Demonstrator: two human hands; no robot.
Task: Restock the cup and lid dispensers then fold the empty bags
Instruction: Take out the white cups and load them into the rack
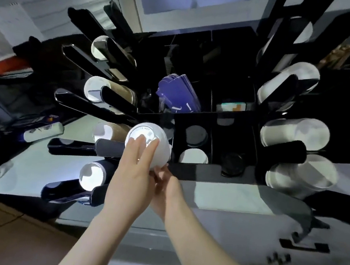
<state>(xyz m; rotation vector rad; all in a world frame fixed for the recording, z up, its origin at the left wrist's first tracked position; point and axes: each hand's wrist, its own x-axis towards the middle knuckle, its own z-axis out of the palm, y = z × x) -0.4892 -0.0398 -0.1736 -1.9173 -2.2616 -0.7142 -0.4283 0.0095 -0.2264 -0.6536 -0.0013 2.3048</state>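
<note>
One stack of white cups, base toward the camera, sits between two hands in front of the black dispenser rack. The left hand lies with straight fingers along its side; the right hand grips its lower end. Left rack: four cup tubes; right rack: four lid stacks.

The only lettering that can be partly read is raised print round the bottom of the white cup, where "NOT" shows near the top edge; the rest of that ring of letters is too washed out by glare to make out. White marks show on the purple sleeves and dark print on the white roll at left, but both are too blurred to read.
</note>
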